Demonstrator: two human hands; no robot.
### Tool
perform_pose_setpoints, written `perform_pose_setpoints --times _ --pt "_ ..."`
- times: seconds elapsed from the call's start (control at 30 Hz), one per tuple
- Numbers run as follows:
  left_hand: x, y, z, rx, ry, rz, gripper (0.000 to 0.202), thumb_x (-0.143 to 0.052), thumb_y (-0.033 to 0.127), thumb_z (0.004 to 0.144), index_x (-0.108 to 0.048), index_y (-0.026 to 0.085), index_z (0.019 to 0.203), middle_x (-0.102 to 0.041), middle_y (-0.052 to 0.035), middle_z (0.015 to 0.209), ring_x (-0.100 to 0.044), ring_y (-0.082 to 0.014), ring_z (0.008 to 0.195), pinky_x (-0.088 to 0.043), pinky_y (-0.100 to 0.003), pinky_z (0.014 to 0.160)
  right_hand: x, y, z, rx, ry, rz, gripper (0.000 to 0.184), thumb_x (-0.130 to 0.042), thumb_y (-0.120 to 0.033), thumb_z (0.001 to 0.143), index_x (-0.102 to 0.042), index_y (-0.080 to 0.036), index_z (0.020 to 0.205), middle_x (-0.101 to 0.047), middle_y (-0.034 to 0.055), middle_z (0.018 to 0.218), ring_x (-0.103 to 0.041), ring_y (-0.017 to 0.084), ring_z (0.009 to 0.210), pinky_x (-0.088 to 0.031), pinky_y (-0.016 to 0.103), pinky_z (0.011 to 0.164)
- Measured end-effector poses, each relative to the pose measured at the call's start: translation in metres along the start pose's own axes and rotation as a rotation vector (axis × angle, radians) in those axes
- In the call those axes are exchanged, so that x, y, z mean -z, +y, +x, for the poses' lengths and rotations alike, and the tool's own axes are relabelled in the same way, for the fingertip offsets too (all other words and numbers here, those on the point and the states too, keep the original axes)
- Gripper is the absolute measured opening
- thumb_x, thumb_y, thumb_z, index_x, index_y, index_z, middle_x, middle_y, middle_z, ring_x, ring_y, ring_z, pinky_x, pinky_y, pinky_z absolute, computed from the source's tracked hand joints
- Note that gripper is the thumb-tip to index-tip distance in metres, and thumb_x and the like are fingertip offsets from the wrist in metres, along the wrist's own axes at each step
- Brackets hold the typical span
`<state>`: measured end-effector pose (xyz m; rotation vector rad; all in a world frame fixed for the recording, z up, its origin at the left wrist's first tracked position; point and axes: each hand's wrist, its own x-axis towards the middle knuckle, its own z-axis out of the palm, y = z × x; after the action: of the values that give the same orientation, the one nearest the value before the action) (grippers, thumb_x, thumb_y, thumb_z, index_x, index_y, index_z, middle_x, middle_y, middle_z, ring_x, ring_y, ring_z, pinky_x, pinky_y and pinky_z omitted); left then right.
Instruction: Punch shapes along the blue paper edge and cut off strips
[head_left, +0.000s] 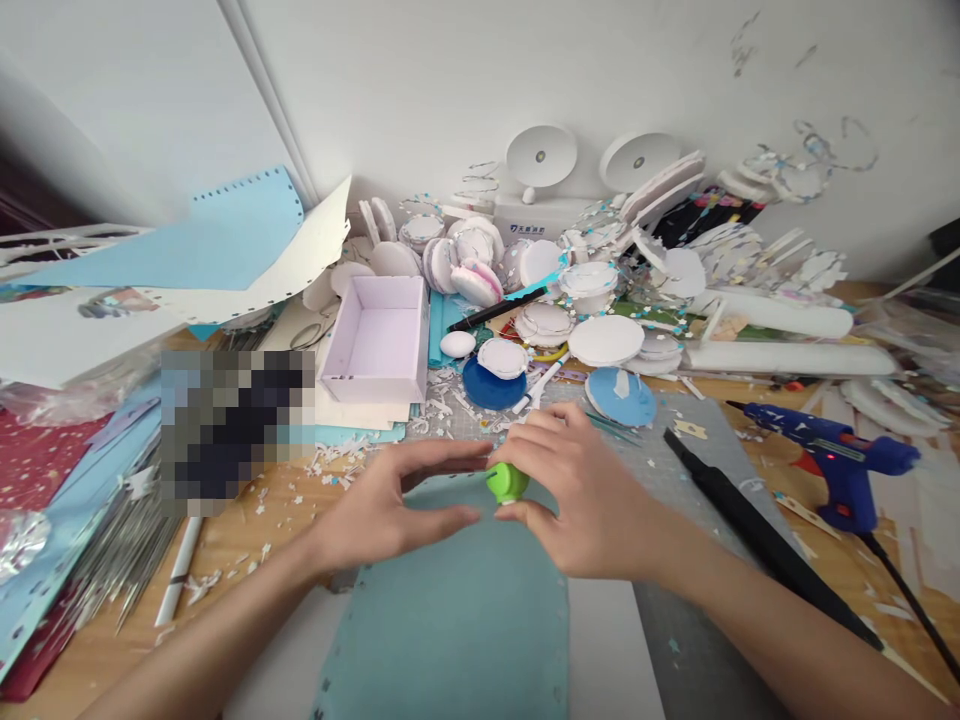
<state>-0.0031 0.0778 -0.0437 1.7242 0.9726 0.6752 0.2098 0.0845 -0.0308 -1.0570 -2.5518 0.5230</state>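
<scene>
My right hand (574, 490) is closed around a small bright green craft punch (508, 482), held at the far edge of a teal paper sheet (465, 610). Small punched holes run along the sheet's side edges. My left hand (390, 505) hovers left of the punch, fingers and thumb apart, with nothing in its grip. Beneath the teal sheet lies white paper (607, 640). Exactly how the punch sits on the paper's edge is hidden by my fingers.
Left stands a pale lilac box (375, 385); behind are piled white foam discs (606, 340). On the right lie a blue glue gun (832, 455) and a black tool (750, 525) on the grey cutting mat (682, 610). Wire stems (142, 540) and paper scraps lie left.
</scene>
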Motion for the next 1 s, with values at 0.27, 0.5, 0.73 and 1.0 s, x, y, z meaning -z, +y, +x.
perform_pose_setpoints --times 0.27,0.5,0.73,1.0 --pt "-0.003 -0.003 -0.001 -0.013 0.035 0.044 0.029 -0.068 0.022 0.080 -0.069 0.020 0.109 -0.071 -0.0023 0.109 -0.067 -0.0202 0.103 -0.052 -0.030 0.094 -0.011 -0.002 -0.002 -0.013 0.049 0.063 0.008 -0.062 -0.017 0.079 -0.054 -0.018 0.081 -0.055 0.0014 0.075 -0.046 0.019 0.075 -0.027 0.037 0.080" --pt "0.002 -0.006 0.002 0.026 0.086 0.109 0.022 -0.058 0.022 0.088 -0.072 0.021 0.105 -0.073 -0.0011 0.106 -0.068 -0.0180 0.097 -0.052 -0.024 0.089 -0.005 0.003 0.001 -0.046 -0.070 0.048 0.014 -0.065 -0.020 0.080 -0.055 -0.018 0.089 -0.060 0.0033 0.087 -0.048 0.021 0.085 -0.027 0.036 0.079" --pt "0.004 -0.009 0.002 0.035 0.127 0.148 0.018 -0.060 0.024 0.087 -0.074 0.019 0.098 -0.075 0.0003 0.099 -0.069 -0.0174 0.090 -0.053 -0.024 0.083 0.001 0.009 0.001 -0.072 -0.082 0.010 0.015 -0.067 -0.019 0.077 -0.054 -0.017 0.084 -0.060 0.0024 0.083 -0.047 0.020 0.082 -0.027 0.034 0.076" --pt "0.014 0.021 -0.001 -0.153 0.057 0.415 0.043 -0.063 0.031 0.085 -0.055 0.020 0.126 -0.062 -0.0044 0.125 -0.058 -0.0189 0.113 -0.046 -0.031 0.097 -0.002 0.008 0.001 -0.082 -0.013 0.003 0.014 -0.067 -0.018 0.075 -0.055 -0.017 0.082 -0.060 0.0020 0.080 -0.049 0.020 0.080 -0.027 0.035 0.078"
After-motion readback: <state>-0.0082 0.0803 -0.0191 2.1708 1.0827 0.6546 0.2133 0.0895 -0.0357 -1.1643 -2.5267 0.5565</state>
